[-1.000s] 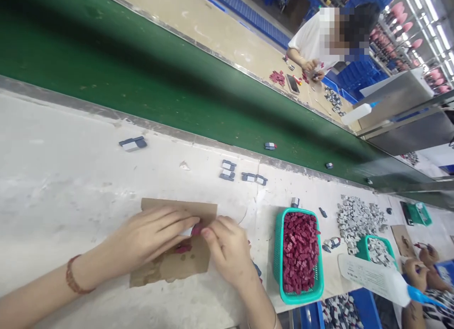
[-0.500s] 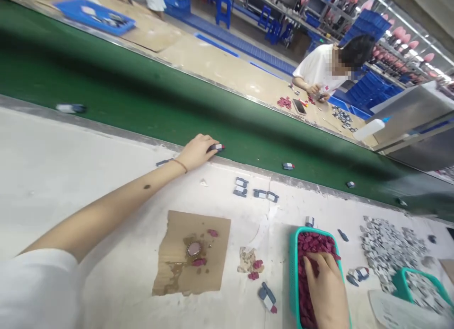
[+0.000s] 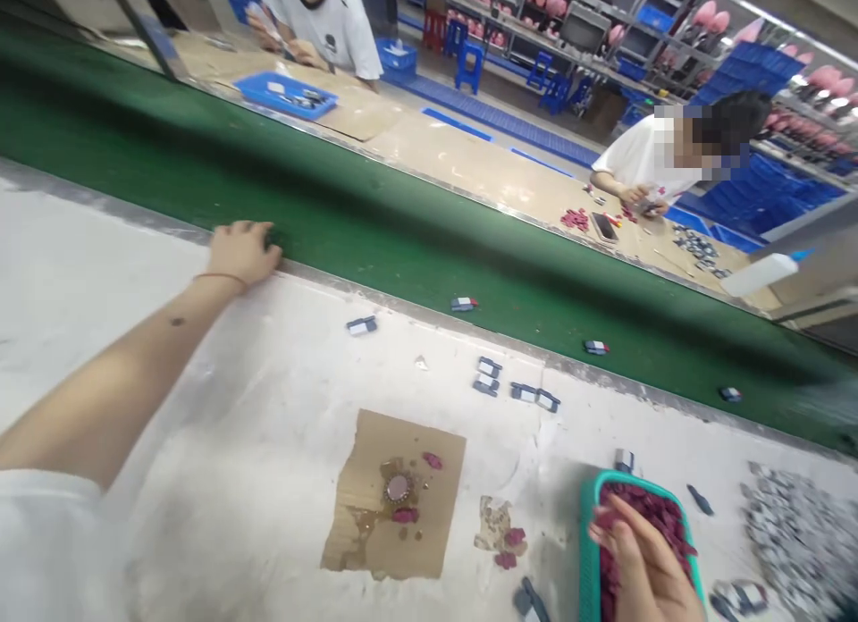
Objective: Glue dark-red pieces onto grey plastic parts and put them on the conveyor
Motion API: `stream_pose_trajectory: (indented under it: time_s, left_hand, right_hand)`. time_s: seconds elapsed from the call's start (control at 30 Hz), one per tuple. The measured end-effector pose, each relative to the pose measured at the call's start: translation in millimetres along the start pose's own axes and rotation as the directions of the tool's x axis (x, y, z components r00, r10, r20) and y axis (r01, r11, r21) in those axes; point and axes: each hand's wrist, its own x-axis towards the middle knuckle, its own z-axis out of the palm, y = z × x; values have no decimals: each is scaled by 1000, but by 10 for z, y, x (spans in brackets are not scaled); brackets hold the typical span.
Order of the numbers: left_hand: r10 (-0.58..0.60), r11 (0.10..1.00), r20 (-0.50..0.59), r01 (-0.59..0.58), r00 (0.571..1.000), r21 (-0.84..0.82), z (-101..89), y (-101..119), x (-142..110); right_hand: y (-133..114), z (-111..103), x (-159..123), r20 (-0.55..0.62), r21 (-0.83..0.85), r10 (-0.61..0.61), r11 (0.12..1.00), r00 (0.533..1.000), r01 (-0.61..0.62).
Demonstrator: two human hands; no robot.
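Note:
My left hand [image 3: 242, 254] reaches to the near edge of the green conveyor belt [image 3: 375, 206]. Its fingers curl around a small dark grey piece [image 3: 271, 239], mostly hidden by the hand. Over a teal basket [image 3: 590, 533] full of dark red pieces [image 3: 660, 515], my right hand [image 3: 653, 559] pinches one dark red piece [image 3: 607, 518] between thumb and fingers. Left of the basket lies a cardboard sheet [image 3: 435, 524] bearing a round cap-like disc [image 3: 398, 488], wet glue-like patches and a couple of red pieces. Grey pieces with white labels and red tips, one being a grey-red piece [image 3: 463, 304], ride on the belt.
Several grey-white pieces [image 3: 486, 376] lie on the white table near the belt. A heap of small grey-white parts [image 3: 804, 533] is at the right. Across the belt, two people in white shirts sit at a bench with a blue tray [image 3: 288, 95] and a white bottle [image 3: 761, 273].
The left hand let go of a grey-red piece on the belt and moved left to a dark grey one. The right hand rose from the basket with a red piece. The view shifted left.

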Motion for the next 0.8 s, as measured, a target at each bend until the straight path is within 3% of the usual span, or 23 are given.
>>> stream_pose_trajectory:
  time_s: [0.17, 0.27, 0.33, 0.43, 0.5, 0.57, 0.67, 0.8]
  left_hand:
    - [-148, 987, 7, 148, 989, -56, -152, 191, -103]
    - [-274, 938, -13, 264, 962, -226, -164, 439, -139]
    - [-306, 884, 31, 296, 951, -360, -119, 559, -202]
    - [-227, 780, 197, 300, 954, -550, 2, 636, -444]
    - [-88, 628, 345, 321, 934, -709, 78, 659, -713]
    - [46, 460, 469, 398, 882, -794, 125, 698, -1022]
    - [121, 435, 545, 449, 830, -781, 159, 777, -1432]
    - [151, 394, 564, 474, 812, -788, 209, 823, -1745]
  right_hand:
    - [-327, 479, -220, 232, 233, -43, 972, 972, -12]
    - [-370, 714, -279, 340, 295, -105, 955, 934, 0]
    - [-370, 848, -313, 402, 299, -119, 954, 908, -7]
    - [-340, 1036, -371, 517, 260, -144, 966, 844, 6]
    - [-311, 1151, -422, 579, 220, -185, 973, 794, 67]
    - [-288, 1252, -483, 617, 157, -238, 971, 750, 179]
    - [-267, 1377, -573, 678, 98, -368, 903, 636, 418]
    - [-221, 1503, -644, 727, 164, -559, 704, 398, 691]
